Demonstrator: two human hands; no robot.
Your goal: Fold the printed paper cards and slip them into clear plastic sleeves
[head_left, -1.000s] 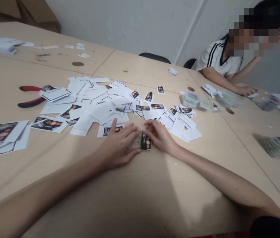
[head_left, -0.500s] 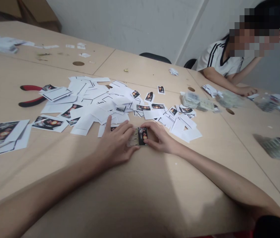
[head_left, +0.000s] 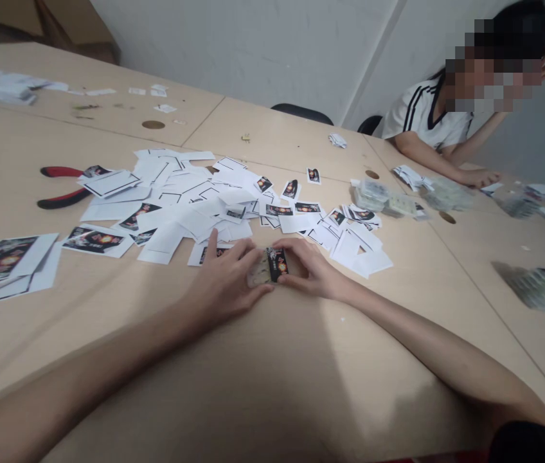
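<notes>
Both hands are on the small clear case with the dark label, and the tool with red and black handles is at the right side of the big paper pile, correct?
Not quite: the head view shows the tool with red and black handles at the pile's left side. The left hand and right hand are on the small clear case.

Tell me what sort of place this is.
Probably a shared workroom: heaped printed paper cards, a red-handled tool, likely pliers, and a co-worker leaning on the large table.
</notes>
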